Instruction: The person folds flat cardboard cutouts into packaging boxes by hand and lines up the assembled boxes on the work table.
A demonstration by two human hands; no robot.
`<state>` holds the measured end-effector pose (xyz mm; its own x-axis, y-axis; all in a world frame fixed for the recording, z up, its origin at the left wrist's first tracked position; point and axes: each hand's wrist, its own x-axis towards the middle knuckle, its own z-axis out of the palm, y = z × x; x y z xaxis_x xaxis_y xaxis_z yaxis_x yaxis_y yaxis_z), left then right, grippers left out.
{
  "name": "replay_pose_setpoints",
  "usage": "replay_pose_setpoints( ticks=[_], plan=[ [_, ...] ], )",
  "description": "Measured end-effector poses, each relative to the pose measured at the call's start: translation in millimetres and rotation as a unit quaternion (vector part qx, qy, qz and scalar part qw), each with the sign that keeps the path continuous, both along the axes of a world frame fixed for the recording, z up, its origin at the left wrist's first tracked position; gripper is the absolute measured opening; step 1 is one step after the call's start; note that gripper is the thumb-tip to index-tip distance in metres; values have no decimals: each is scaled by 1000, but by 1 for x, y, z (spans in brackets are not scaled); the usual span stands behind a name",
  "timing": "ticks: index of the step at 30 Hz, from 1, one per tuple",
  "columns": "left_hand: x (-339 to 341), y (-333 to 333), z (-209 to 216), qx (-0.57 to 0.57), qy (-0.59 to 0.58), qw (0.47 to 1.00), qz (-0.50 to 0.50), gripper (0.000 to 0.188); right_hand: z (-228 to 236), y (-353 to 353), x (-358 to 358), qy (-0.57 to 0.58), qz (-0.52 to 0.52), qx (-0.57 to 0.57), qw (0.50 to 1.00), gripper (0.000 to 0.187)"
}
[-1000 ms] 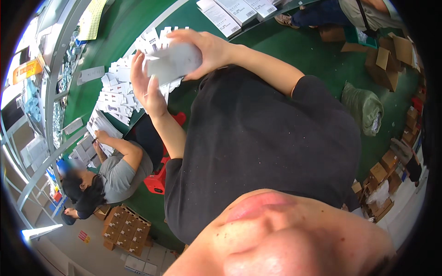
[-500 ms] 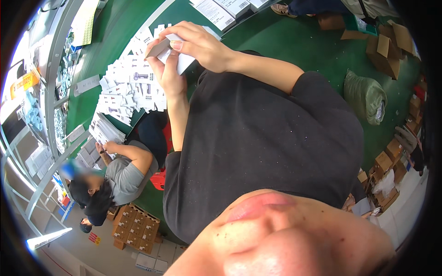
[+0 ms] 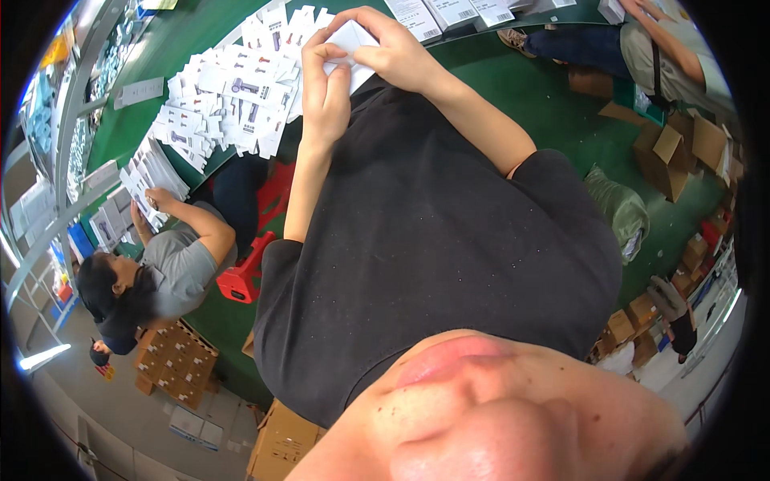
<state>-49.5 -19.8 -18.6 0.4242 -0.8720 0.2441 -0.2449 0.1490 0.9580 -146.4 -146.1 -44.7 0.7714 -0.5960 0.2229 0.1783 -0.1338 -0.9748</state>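
White carton (image 3: 351, 38) is gripped in the fingers of left hand (image 3: 326, 106) and right hand (image 3: 399, 58), near the pile of flat cartons (image 3: 245, 90) on the green table (image 3: 178, 38); uneven thumb pressure might crease its panels, a loosened grip drop it.

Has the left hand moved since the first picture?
Yes: judged against the pile of flat white cartons, the left hand has shifted rightward, to the pile's right edge.

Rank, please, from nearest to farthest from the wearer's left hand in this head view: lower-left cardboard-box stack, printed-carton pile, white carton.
1. White carton, touching the left hand
2. Printed-carton pile, to its left
3. Cardboard-box stack, lower left
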Motion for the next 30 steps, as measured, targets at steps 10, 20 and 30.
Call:
replay_pose_setpoints(
  ticks=[10,20,30],
  plan=[
    [19,15,-45,119,-166,979,13,68,27,5,-25,86,16,-25,996,45],
    [126,88,-207,395,-465,773,175,100,-63,-43,-62,231,-206,-480,821,45],
    [64,125,-175,322,-497,803,66,58,-70,-15,-47,112,-86,-316,938,28]
  ],
)
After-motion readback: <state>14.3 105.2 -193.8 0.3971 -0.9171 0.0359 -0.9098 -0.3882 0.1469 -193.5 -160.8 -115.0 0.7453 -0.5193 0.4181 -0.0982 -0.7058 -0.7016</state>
